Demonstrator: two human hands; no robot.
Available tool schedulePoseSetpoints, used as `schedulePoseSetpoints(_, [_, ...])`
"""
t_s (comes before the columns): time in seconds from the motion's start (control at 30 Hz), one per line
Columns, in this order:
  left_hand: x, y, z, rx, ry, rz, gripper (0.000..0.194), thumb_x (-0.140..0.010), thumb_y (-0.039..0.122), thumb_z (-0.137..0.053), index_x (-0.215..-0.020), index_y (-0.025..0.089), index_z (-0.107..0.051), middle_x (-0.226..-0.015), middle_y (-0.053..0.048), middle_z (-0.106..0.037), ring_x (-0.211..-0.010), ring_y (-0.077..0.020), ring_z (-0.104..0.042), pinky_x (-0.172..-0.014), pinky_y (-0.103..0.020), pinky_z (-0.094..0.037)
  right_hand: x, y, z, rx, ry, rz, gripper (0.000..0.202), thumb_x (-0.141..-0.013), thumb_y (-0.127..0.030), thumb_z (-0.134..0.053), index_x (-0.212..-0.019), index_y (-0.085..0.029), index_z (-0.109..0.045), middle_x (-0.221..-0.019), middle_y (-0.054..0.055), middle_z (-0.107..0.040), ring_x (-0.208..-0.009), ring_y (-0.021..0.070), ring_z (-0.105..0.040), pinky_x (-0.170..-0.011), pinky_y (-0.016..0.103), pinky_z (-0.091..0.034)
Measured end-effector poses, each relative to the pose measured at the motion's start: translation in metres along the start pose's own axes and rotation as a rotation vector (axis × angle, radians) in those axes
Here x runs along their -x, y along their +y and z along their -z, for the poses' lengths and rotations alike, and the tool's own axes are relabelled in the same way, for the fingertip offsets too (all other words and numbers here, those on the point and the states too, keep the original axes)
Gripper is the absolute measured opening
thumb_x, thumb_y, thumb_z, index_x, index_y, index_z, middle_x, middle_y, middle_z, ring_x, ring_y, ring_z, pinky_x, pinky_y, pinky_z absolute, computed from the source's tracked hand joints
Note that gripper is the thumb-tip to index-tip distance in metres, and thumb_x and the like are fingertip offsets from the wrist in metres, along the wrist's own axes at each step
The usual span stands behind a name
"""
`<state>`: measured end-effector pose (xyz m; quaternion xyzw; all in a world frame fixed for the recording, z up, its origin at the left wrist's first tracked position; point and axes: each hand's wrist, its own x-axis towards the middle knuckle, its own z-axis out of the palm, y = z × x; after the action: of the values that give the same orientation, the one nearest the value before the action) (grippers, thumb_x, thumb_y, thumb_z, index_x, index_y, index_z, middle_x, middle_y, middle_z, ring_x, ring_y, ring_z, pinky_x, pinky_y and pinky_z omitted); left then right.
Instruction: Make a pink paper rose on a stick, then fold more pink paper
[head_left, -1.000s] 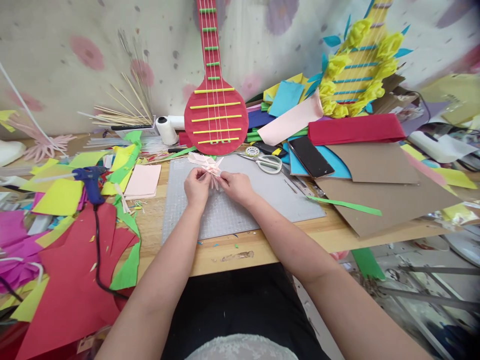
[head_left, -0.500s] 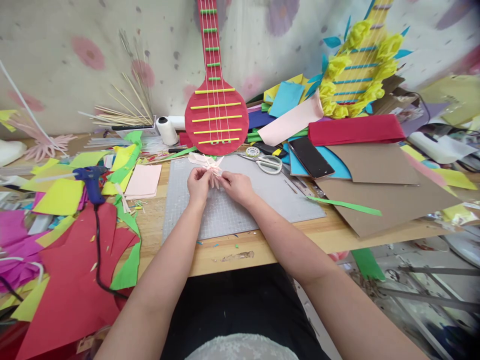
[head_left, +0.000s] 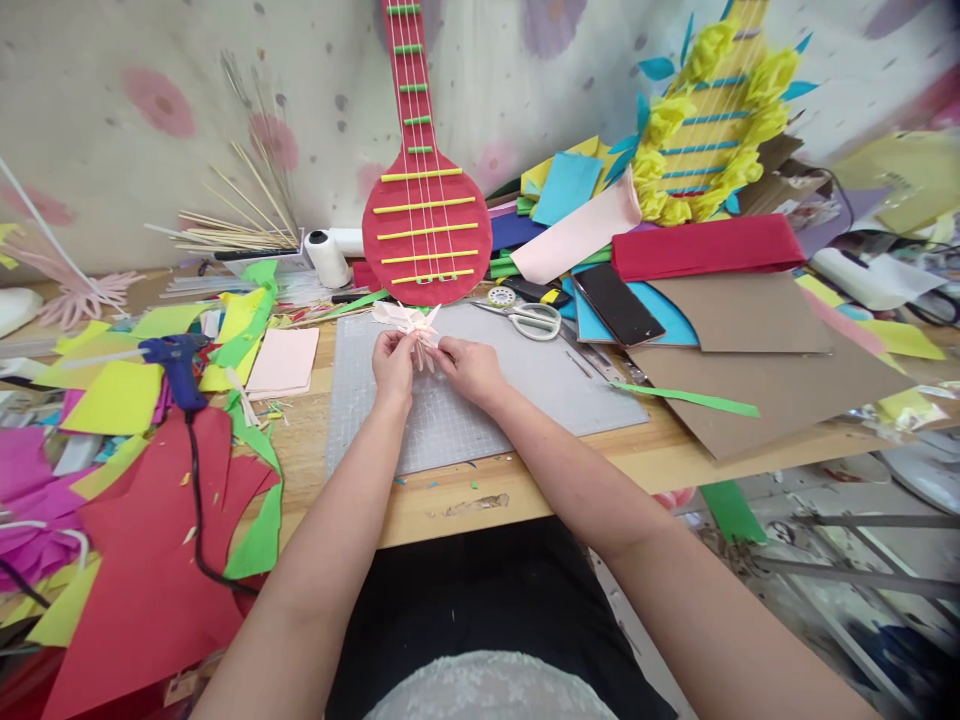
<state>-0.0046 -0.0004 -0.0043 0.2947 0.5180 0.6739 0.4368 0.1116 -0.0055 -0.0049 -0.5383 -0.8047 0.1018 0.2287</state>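
Note:
Between my two hands is a pale pink paper flower (head_left: 421, 324) with thin strip-like petals, held over the grey cutting mat (head_left: 465, 430). My left hand (head_left: 394, 368) pinches its left side with thumb and forefinger. From the right, my right hand (head_left: 471, 368) is closed on the petals, its fingertips partly hiding them. Just behind the flower stands a red paper lute-like instrument (head_left: 427, 240) with yellow bars and white strings. Scissors (head_left: 536, 320) with white handles lie at the mat's back edge, to the right of my hands.
A blue glue gun (head_left: 180, 365) lies on coloured paper scraps at left, its cord trailing over red paper (head_left: 150, 550). Pale pink sheets (head_left: 283, 361) sit left of the mat. To the right are a phone (head_left: 619, 305), brown card (head_left: 765, 390) and a yellow instrument (head_left: 701, 140) with paper flowers.
The view has shifted slightly, so the background sits a little higher and further left. Both hands keep hold of the pink flower with almost the same grip.

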Motion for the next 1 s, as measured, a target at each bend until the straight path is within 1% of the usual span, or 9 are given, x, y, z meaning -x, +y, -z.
schedulePoseSetpoints(0.2, [-0.001,-0.003,0.001,-0.003,-0.006,-0.02,0.016,-0.058,0.021,-0.061,-0.061,0.017,-0.046,-0.062,0.005,-0.05,-0.056,-0.0072,-0.049,-0.053,-0.02,-0.04,-0.001,0.008,-0.001,-0.067,0.01,0.008,0.039,-0.09,-0.045,-0.035,-0.08,-0.019,-0.062,-0.072,0.002,-0.065,-0.064,0.0116,-0.053,-0.056,0.023,-0.024])
schedulePoseSetpoints(0.33, [-0.006,-0.005,0.004,-0.033,-0.014,0.001,0.015,-0.059,0.018,-0.061,-0.06,0.017,-0.046,-0.063,0.004,-0.051,-0.058,-0.0081,-0.052,-0.055,-0.021,-0.042,-0.002,0.008,-0.002,-0.061,-0.013,0.033,0.039,-0.09,-0.044,-0.035,-0.081,-0.019,-0.063,-0.075,0.002,-0.066,-0.066,0.0121,-0.054,-0.058,0.023,-0.026])
schedulePoseSetpoints(0.47, [-0.008,-0.012,0.006,-0.132,-0.006,0.034,0.015,-0.065,0.02,-0.059,-0.063,0.018,-0.044,-0.062,0.003,-0.052,-0.057,-0.0094,-0.053,-0.057,-0.023,-0.042,-0.001,0.002,-0.003,-0.038,-0.066,-0.038,0.039,-0.09,-0.044,-0.033,-0.088,-0.02,-0.064,-0.081,0.004,-0.068,-0.071,0.014,-0.057,-0.06,0.024,-0.029])
schedulePoseSetpoints(0.53, [-0.008,-0.015,0.006,-0.246,0.007,-0.034,0.014,-0.07,0.025,-0.057,-0.066,0.018,-0.046,-0.062,0.002,-0.053,-0.058,-0.0101,-0.053,-0.059,-0.024,-0.042,-0.001,0.0,-0.003,-0.036,-0.075,-0.104,0.04,-0.09,-0.044,-0.032,-0.092,-0.021,-0.064,-0.084,0.005,-0.068,-0.073,0.0151,-0.058,-0.062,0.024,-0.031])
schedulePoseSetpoints(0.6, [-0.006,-0.016,0.006,-0.398,-0.012,-0.15,0.012,-0.071,0.028,-0.057,-0.071,0.018,-0.051,-0.067,0.001,-0.057,-0.061,-0.0112,-0.054,-0.061,-0.024,-0.042,-0.001,-0.001,-0.002,-0.042,-0.066,-0.169,0.041,-0.09,-0.045,-0.031,-0.093,-0.021,-0.064,-0.086,0.005,-0.068,-0.075,0.0161,-0.059,-0.062,0.024,-0.032])
schedulePoseSetpoints(0.67, [-0.004,-0.016,0.008,-0.559,-0.053,-0.264,0.01,-0.071,0.026,-0.057,-0.076,0.018,-0.055,-0.073,0.0,-0.061,-0.067,-0.0124,-0.056,-0.065,-0.025,-0.042,-0.002,0.0,-0.001,-0.062,-0.061,-0.206,0.042,-0.09,-0.047,-0.031,-0.091,-0.022,-0.064,-0.085,0.005,-0.068,-0.075,0.0167,-0.059,-0.061,0.025,-0.032])
schedulePoseSetpoints(0.73, [-0.003,-0.014,0.011,-0.668,-0.07,-0.342,0.009,-0.071,0.025,-0.057,-0.078,0.019,-0.058,-0.078,-0.001,-0.064,-0.071,-0.0132,-0.058,-0.069,-0.025,-0.043,-0.002,0.001,0.0,-0.093,-0.066,-0.216,0.042,-0.089,-0.048,-0.032,-0.089,-0.022,-0.064,-0.084,0.004,-0.068,-0.075,0.0169,-0.059,-0.06,0.025,-0.032])
schedulePoseSetpoints(0.83, [-0.003,-0.011,0.014,-0.722,-0.058,-0.379,0.009,-0.072,0.025,-0.057,-0.078,0.019,-0.06,-0.08,-0.002,-0.066,-0.075,-0.0141,-0.06,-0.071,-0.025,-0.043,-0.002,0.002,0.0,-0.125,-0.084,-0.201,0.042,-0.088,-0.049,-0.032,-0.089,-0.022,-0.065,-0.083,0.003,-0.068,-0.076,0.0167,-0.059,-0.061,0.024,-0.033])
schedulePoseSetpoints(1.0, [-0.004,-0.009,0.016,-0.809,-0.031,-0.347,0.014,-0.074,0.028,-0.056,-0.079,0.019,-0.065,-0.083,-0.003,-0.069,-0.078,-0.0164,-0.062,-0.073,-0.027,-0.044,-0.003,0.001,-0.002,-0.105,-0.109,-0.136,0.041,-0.091,-0.044,-0.03,-0.092,-0.022,-0.064,-0.088,0.004,-0.068,-0.078,0.0163,-0.06,-0.063,0.024,-0.034])
